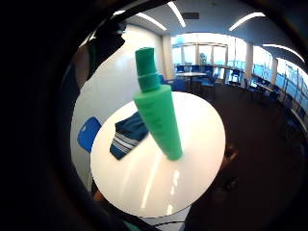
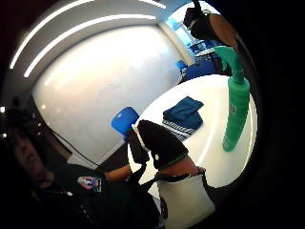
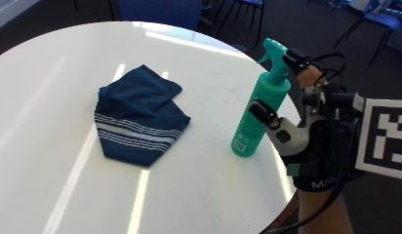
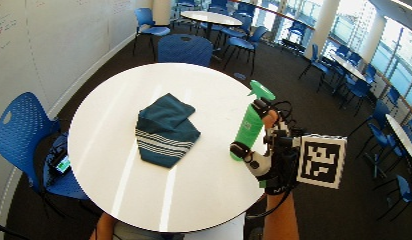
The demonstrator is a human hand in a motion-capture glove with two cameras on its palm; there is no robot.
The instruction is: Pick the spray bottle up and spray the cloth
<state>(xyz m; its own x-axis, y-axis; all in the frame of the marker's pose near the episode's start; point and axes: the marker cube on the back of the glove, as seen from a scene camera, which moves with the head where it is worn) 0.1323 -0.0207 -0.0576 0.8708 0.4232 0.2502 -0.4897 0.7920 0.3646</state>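
- Spray bottle (image 3: 257, 119), green with a trigger head, stands upright on the round white table (image 3: 51, 73), close to the table's edge on the gloved hand's side; its base rests on the tabletop.
- Right hand (image 3: 305, 131) is at the bottle from the table-edge side. Thumb (image 3: 263, 113) lies against the bottle's body about halfway up; a fingertip (image 3: 296, 59) sits up by the trigger neck. Fingers are spread around the bottle, not clenched; whether they actually grip it cannot be told from these views.
- Little finger side palm view: bottle (image 1: 156, 108) fills the middle of the view, so it is close to the palm, with the tabletop (image 1: 144, 178) behind it.
- Cloth (image 3: 139, 117), dark blue with white stripes near one end, lies folded and rumpled toward the middle of the table, well apart from the bottle and untouched.
- Blue chairs stand around the table: one (image 4: 23, 132) by the whiteboard wall, another (image 4: 185, 50) at the far edge.
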